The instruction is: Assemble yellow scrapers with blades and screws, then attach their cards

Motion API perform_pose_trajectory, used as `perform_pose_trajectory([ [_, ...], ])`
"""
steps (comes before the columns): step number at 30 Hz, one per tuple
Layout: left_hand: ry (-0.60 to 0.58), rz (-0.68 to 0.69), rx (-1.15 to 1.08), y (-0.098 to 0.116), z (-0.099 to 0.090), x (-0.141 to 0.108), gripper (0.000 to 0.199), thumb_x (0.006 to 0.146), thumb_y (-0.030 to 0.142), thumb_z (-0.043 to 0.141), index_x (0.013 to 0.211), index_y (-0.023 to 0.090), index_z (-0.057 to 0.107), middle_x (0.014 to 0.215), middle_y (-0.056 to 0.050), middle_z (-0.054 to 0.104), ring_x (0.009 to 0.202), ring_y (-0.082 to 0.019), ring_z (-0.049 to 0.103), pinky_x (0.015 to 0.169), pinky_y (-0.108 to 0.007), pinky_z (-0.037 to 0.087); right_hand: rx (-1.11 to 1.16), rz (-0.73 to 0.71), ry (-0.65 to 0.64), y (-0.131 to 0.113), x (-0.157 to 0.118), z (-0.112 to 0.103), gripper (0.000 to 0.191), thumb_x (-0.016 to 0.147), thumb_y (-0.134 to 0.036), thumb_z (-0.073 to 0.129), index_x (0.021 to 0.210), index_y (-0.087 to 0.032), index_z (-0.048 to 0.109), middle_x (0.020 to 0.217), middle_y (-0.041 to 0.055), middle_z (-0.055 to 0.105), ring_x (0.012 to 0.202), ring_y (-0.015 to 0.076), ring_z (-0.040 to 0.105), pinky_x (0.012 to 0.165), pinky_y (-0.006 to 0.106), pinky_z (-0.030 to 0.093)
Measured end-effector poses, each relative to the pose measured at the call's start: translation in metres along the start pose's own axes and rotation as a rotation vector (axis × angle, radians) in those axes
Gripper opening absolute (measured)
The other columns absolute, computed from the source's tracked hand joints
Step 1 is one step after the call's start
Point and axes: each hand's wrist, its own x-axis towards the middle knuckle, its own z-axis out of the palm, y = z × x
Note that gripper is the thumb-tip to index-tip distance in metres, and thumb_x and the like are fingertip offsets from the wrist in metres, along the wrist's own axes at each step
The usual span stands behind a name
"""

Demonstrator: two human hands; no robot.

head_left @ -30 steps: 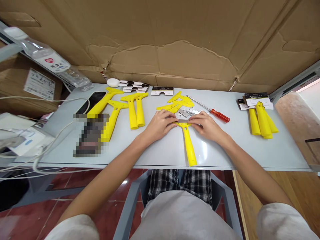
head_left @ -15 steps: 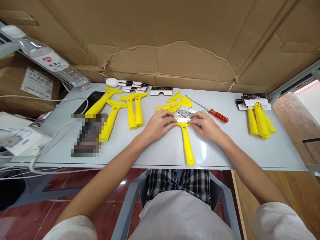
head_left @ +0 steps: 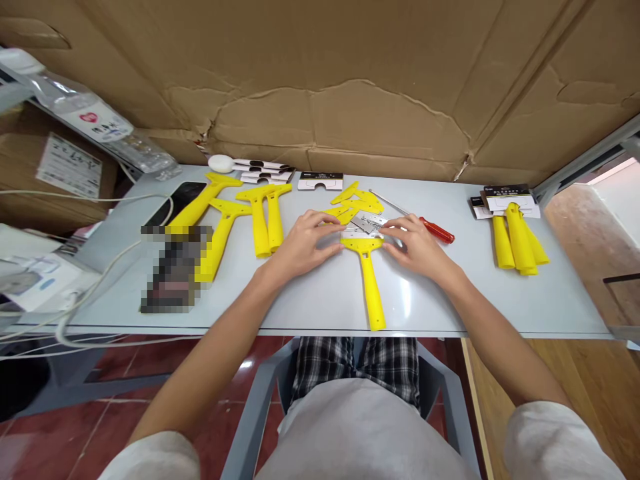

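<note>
A yellow scraper handle (head_left: 371, 290) lies on the desk in front of me, its wide head pointing away. Against the head's far edge is a pale metal strip (head_left: 354, 234). My left hand (head_left: 307, 243) is at the left end of the head, thumb and forefinger apart. On the other end, my right hand (head_left: 413, 243) has its thumb and fingers apart too, the fingertips near small metal parts. Just beyond the head, flat metal plates and small screws (head_left: 369, 223) lie in a pile beside loose yellow head covers (head_left: 367, 200).
A red-handled screwdriver (head_left: 437, 230) lies to the right of the pile. Several yellow handles (head_left: 260, 223) lie at left, near a dark phone-like slab (head_left: 175, 200). More yellow handles with card tags (head_left: 520, 240) are at right. A cardboard wall (head_left: 320, 80) stands behind the desk.
Both hands have loosened from the ends of the strip, and their thumbs and forefingers have parted. More of the scraper's yellow head shows now.
</note>
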Motion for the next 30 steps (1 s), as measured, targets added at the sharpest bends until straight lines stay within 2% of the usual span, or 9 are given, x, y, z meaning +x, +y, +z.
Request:
perform_pose_trajectory([
  [4,-0.091,0.037,0.025,0.001,0.011,0.000,0.037,0.104,0.042,0.072,0.136,0.026,0.082,0.137,-0.013,0.076,0.132,-0.036,0.060,0.120,-0.060,0.046,-0.074,-0.007,-0.068,-0.004,-0.001,0.005,0.035,0.108,-0.033,0.062,0.138,-0.027,0.080,0.141,0.0099,0.077,0.124,0.0375,0.061,0.105,0.059,0.049],
  [8,-0.084,0.047,0.054,-0.001,0.016,0.001,0.033,0.108,0.040,0.066,0.130,0.023,0.084,0.131,-0.013,0.079,0.127,-0.036,0.062,0.116,-0.058,0.047,-0.128,-0.013,-0.066,-0.007,-0.001,0.008,0.034,0.112,-0.030,0.055,0.136,-0.025,0.080,0.138,0.0086,0.080,0.121,0.0360,0.061,0.099,0.053,0.046],
  [12,-0.078,0.044,0.077,0.001,0.017,0.001,0.032,0.109,0.040,0.065,0.128,0.022,0.084,0.129,-0.013,0.080,0.125,-0.036,0.062,0.113,-0.058,0.046,-0.181,-0.015,-0.044,-0.011,0.000,0.010,0.039,0.113,-0.021,0.048,0.137,-0.025,0.078,0.125,0.0093,0.084,0.117,0.0344,0.060,0.093,0.049,0.042],
  [17,-0.079,0.030,0.070,0.004,0.017,0.000,0.026,0.108,0.036,0.065,0.120,0.025,0.085,0.130,-0.011,0.080,0.128,-0.035,0.062,0.113,-0.056,0.046,-0.073,-0.046,-0.036,-0.004,0.000,0.008,0.030,0.109,-0.026,0.057,0.125,-0.026,0.082,0.129,0.0099,0.080,0.119,0.0346,0.061,0.097,0.051,0.047],
  [21,-0.089,0.038,0.058,0.005,0.013,-0.001,0.026,0.106,0.035,0.066,0.122,0.025,0.085,0.132,-0.011,0.078,0.130,-0.035,0.061,0.115,-0.057,0.045,0.009,-0.022,0.028,0.009,0.001,0.002,0.030,0.108,-0.030,0.060,0.127,-0.027,0.083,0.132,0.0104,0.077,0.119,0.0341,0.061,0.102,0.053,0.052],
  [26,-0.072,0.040,0.037,0.005,0.010,0.000,0.027,0.105,0.036,0.066,0.120,0.026,0.086,0.132,-0.010,0.078,0.129,-0.035,0.061,0.117,-0.058,0.044,0.005,0.079,0.094,0.010,0.021,0.002,0.030,0.108,-0.034,0.061,0.123,-0.023,0.085,0.121,0.0130,0.078,0.109,0.0329,0.063,0.097,0.051,0.055],
  [30,-0.074,0.047,0.017,0.004,0.013,0.000,0.026,0.105,0.038,0.067,0.118,0.027,0.087,0.130,-0.009,0.079,0.128,-0.034,0.062,0.117,-0.058,0.043,-0.100,0.103,-0.048,-0.004,0.050,0.008,0.029,0.104,-0.038,0.070,0.118,-0.019,0.086,0.114,0.0158,0.078,0.110,0.0351,0.062,0.093,0.049,0.052],
])
